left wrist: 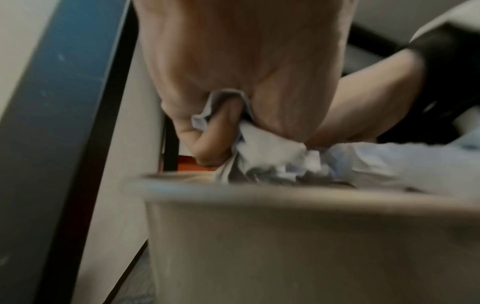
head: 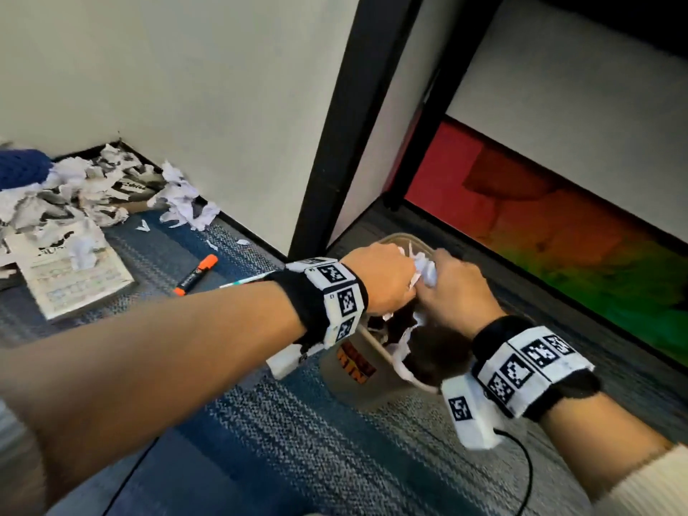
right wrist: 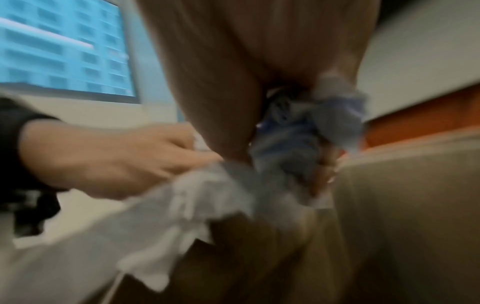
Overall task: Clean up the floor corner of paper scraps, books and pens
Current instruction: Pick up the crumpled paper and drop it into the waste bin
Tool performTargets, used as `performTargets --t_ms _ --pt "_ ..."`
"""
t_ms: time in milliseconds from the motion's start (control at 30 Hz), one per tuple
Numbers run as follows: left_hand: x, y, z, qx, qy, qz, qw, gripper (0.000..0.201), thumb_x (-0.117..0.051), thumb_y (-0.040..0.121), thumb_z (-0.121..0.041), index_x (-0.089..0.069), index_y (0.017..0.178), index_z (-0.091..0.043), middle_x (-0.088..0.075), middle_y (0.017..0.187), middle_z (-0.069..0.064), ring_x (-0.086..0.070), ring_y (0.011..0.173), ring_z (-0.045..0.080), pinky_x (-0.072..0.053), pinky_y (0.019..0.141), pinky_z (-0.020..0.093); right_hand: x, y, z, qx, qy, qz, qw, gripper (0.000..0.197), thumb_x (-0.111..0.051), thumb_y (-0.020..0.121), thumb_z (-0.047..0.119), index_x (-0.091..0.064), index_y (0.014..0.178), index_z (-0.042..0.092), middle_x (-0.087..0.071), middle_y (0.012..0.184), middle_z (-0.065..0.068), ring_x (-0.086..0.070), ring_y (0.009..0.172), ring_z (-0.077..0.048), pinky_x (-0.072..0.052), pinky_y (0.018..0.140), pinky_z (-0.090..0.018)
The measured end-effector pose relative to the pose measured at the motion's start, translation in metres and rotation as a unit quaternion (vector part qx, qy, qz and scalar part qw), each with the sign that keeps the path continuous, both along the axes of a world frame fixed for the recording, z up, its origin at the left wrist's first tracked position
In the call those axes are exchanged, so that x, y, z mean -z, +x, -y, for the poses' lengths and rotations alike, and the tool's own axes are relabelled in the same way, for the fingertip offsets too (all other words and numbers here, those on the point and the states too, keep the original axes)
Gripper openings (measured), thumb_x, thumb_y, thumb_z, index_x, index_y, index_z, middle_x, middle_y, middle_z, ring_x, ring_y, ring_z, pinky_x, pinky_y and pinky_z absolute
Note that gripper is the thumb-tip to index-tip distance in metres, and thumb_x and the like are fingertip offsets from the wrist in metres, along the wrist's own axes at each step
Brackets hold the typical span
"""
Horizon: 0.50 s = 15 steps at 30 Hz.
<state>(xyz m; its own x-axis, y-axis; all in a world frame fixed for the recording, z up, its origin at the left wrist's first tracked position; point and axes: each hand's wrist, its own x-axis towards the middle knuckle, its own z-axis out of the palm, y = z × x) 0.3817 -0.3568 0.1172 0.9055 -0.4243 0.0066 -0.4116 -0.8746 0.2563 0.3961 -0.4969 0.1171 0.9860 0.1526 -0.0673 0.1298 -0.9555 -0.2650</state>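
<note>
Crumpled white paper scraps [head: 424, 270] are clutched between both hands directly above a beige plastic waste bin [head: 376, 381] that stands on the blue-grey carpeted floor [head: 238, 422]. The left hand [head: 379, 279] is curled round the wad from one side, and in the left wrist view its fingers [left wrist: 207, 142] are seen folded tightly into the paper [left wrist: 270, 152]. The right hand [head: 452, 288] is clamped on the same bundle from the other side, the two hands touching; in the blurred right wrist view, torn white pieces [right wrist: 197, 197] are seen hanging below the grip, over the bin's rim [right wrist: 405, 152]. More torn scraps [head: 400, 346] are lodged inside the bin against its near wall. A large heap of shredded white and grey paper [head: 85, 188] is left in the floor corner against the white wall [head: 186, 87]. A pale printed book [head: 74, 277] is lying flat on the carpet, partly covered by that heap. An orange-capped black marker [head: 195, 275] is lying on the carpet between the book and the left wrist, with a slim white pen [head: 245, 281] just beside it. A black metal frame leg [head: 327, 143] is standing next to the bin.
</note>
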Motion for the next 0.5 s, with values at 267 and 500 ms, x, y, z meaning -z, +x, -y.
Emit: performTargets --t_ms 267,500 --pt "0.014 0.026 0.002 -0.035 0.028 -0.171 0.984 0.051 -0.067 0.084 -0.052 -0.053 0.119 -0.018 -0.062 0.108 0.005 -0.057 0.098 0.024 -0.039 0.075 0.027 0.005 0.023 0.015 -0.051 -0.021 -0.103 0.993 0.047 -0.058 0.089 0.048 -0.055 0.126 0.017 -0.06 0.126 -0.007 -0.054 0.116 -0.027 -0.039 0.083 -0.028" --pt "-0.021 0.014 -0.047 -0.023 -0.078 -0.09 0.993 0.024 -0.052 0.098 -0.023 -0.065 0.118 -0.021 -0.067 0.108 -0.001 -0.06 0.097 0.018 -0.046 0.086 0.027 -0.036 0.014 -0.014 -0.144 -0.04 -0.013 0.989 0.032 -0.053 0.089 0.053 -0.065 0.107 0.031 -0.067 0.108 -0.004 -0.062 0.099 -0.028 -0.052 0.082 -0.037"
